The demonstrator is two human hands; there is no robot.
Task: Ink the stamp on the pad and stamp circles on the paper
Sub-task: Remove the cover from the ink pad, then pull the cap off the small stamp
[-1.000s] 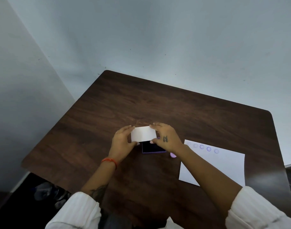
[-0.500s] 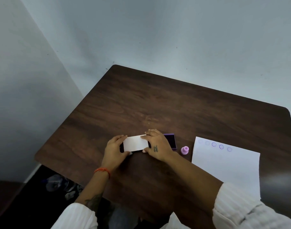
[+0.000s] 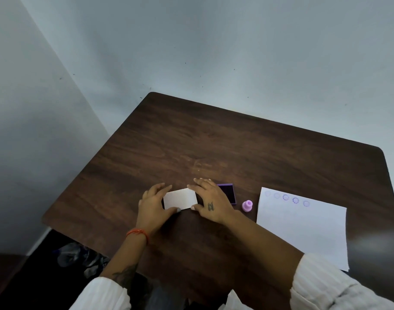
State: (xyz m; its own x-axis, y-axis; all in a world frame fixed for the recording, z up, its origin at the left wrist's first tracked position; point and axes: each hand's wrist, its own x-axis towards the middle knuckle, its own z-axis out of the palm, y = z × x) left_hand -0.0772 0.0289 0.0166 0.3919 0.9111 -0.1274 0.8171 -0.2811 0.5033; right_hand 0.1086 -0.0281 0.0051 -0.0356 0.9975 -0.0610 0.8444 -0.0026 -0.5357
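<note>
On the dark wooden table point(image 3: 236, 139), left hand point(image 3: 153, 203) and right hand point(image 3: 210, 203) pinch a white lid point(image 3: 180, 199).

No readable text anywhere. The right hand point(image 3: 210, 203) bears a small dark tattoo mark, too blurred to read as letters.

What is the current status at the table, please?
Left hand and right hand both grip the white lid. Ink pad open; stamp upright, untouched, beside the paper. Five circles printed. Nothing blocking.
</note>
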